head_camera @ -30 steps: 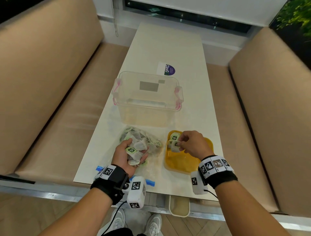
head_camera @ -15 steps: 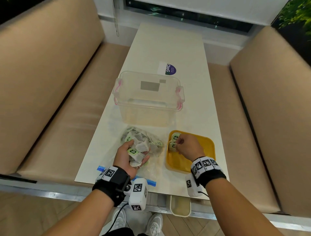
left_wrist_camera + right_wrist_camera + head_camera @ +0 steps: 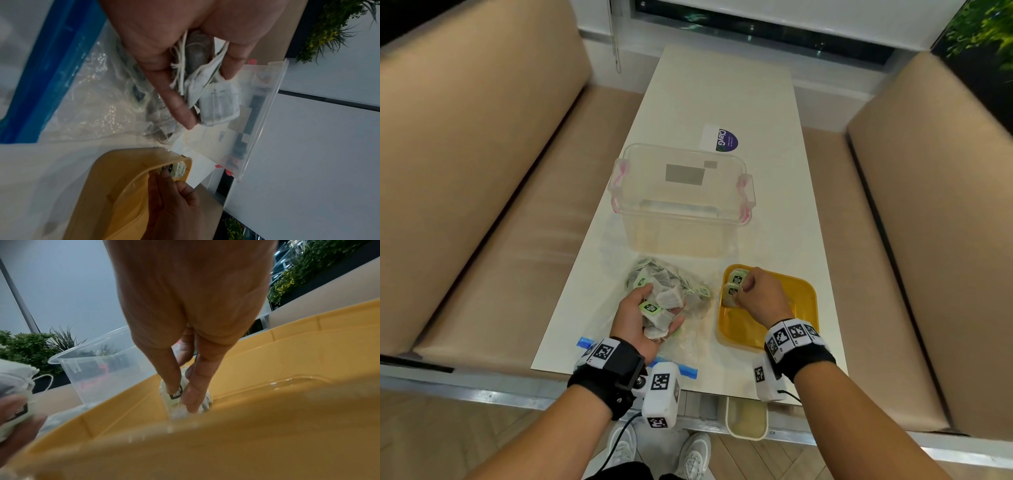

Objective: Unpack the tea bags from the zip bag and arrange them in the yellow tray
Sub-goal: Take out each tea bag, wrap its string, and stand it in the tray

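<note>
Since a second ago the right hand [image 3: 763,294] has been shifting toward the yellow tray's [image 3: 803,301] far left corner, where it is pinching a tea bag [image 3: 732,292] just beside another already lying there [image 3: 738,275]. The bags are looking like pale mesh pouches with strings and green, black-printed tags. The left hand [image 3: 640,317] is cupping a handful of tea bags [image 3: 662,308] over the crumpled clear zip bag [image 3: 688,342], its blue seal at the table's near edge.

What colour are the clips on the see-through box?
Pink. The clips on the clear box show best in the head view.
</note>
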Action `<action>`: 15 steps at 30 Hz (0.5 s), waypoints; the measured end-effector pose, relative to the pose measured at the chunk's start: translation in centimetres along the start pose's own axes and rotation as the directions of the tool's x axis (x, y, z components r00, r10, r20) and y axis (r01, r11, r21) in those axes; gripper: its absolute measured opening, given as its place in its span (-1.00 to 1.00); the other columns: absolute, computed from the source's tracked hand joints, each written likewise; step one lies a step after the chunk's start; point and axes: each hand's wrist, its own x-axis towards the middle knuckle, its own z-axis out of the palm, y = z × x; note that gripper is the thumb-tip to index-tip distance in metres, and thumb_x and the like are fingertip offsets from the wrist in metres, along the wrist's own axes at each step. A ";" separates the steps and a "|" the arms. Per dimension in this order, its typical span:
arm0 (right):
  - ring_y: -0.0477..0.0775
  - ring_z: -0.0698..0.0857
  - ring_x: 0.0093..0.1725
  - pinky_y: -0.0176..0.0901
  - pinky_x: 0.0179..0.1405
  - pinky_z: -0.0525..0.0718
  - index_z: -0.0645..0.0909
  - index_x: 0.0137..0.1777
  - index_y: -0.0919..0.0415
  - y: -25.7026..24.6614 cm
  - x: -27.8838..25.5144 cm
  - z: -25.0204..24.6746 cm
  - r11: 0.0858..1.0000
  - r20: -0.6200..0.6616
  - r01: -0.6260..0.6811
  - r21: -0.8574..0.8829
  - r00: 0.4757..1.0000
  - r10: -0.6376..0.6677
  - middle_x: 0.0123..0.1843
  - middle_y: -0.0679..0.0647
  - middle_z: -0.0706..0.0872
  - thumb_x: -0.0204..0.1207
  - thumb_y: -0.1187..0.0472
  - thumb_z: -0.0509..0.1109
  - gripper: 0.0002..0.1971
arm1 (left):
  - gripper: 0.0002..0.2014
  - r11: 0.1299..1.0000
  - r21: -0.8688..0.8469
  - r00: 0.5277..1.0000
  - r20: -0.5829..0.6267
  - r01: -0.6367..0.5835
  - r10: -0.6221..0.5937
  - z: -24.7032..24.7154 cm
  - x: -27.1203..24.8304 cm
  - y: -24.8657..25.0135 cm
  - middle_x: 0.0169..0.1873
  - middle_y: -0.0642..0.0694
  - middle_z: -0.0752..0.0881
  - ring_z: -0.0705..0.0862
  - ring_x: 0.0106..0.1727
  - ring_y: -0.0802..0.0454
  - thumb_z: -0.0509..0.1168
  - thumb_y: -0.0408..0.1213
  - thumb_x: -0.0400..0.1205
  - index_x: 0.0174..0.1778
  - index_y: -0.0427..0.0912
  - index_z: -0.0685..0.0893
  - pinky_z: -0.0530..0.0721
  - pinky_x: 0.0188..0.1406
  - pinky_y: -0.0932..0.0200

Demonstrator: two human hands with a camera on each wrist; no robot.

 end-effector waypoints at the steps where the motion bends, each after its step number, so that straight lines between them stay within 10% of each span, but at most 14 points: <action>1: 0.09 0.65 -0.19 -0.22 -0.40 0.48 0.47 -0.24 0.13 0.0 -0.1 -0.1 1.000 -0.001 -0.001 -0.009 1.000 0.001 -0.23 0.04 0.65 0.38 0.34 0.49 -0.78 | -0.73 1.000 -0.001 1.000 -0.002 0.002 -0.002 0.0 0.0 0.0 0.01 -0.26 0.84 0.80 0.06 -0.29 0.31 -0.15 0.69 0.26 -0.16 0.66 0.82 -0.31 -0.02; 10: 0.10 0.63 -0.33 -0.23 -0.55 0.34 0.37 -0.52 0.16 -0.5 -0.9 -0.4 0.992 0.085 -0.030 -0.124 0.996 0.040 -0.41 0.12 0.58 0.35 0.12 0.57 -0.57 | -0.66 1.000 -0.013 1.000 -0.020 0.001 -0.001 -0.2 0.5 -0.1 0.14 -0.30 0.80 0.78 0.15 -0.33 0.33 -0.14 0.68 0.34 -0.17 0.65 0.78 -0.37 0.01; 15: 0.04 0.64 -0.21 -0.20 -0.36 0.50 0.57 -0.31 0.13 -2.0 -2.0 -1.5 0.994 -0.090 0.092 -0.064 0.991 -0.098 -0.28 0.00 0.66 0.46 0.16 0.48 -0.82 | -0.68 1.000 -0.009 1.000 -0.008 -0.007 0.007 0.0 0.5 -0.2 0.06 -0.29 0.80 0.79 0.04 -0.31 0.33 -0.15 0.68 0.31 -0.20 0.64 0.77 -0.40 -0.01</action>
